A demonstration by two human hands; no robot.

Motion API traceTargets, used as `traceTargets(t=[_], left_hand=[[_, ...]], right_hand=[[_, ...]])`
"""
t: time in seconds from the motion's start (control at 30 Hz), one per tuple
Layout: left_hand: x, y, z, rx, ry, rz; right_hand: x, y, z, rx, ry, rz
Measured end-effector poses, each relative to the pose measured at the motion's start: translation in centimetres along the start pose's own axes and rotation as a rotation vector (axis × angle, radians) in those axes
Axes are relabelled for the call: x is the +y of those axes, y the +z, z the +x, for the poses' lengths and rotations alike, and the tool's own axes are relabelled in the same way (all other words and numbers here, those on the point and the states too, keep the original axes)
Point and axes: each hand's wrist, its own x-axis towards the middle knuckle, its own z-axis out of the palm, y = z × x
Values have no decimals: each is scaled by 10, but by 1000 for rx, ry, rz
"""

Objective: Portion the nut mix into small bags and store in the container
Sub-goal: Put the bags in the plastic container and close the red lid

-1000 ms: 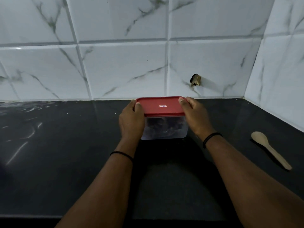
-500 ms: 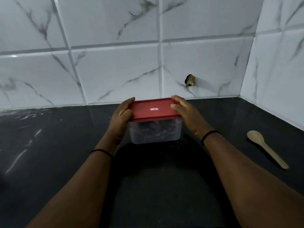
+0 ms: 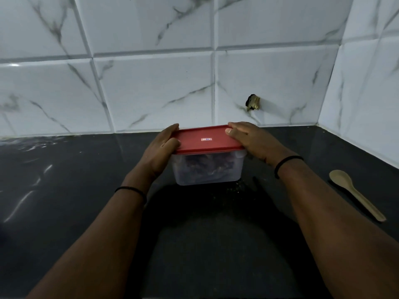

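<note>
A black stone countertop is backed by white marble-veined wall tiles, with a pale wooden spoon lying well apart to the right. Near the back wall stands a clear rectangular plastic container, closed by a red lid bearing a small label, dark contents dimly seen through its walls. It is gripped at both ends: the left hand is curled round its left side, the right hand is laid over the lid's right edge, thumb pressed on top.

Black counter bears lidded container and wooden spoon.
</note>
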Motion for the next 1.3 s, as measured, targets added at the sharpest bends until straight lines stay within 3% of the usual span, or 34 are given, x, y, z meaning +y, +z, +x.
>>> traceTargets(t=[0.3,0.47,0.63,0.77,0.9,1.07,1.3], left_hand=[[0,4,3,-10,14,-76],[0,9,-6,26,13,-111],[-1,17,-27,81,-23,-200],[-2,12,-44,14,-25,-140],[-17,10,-53,-75,-122,-75],[-21,15,-45,26,-139,141],[-24,39,-1,56,-82,273]], right_hand=[[-11,-3,4,9,23,-112],[-13,4,-7,45,20,-43],[-12,26,-33,144,95,337],[-4,37,-57,101,124,528],[-8,41,-67,78,130,424],[0,51,-61,181,180,303],[13,66,-18,289,204,235]])
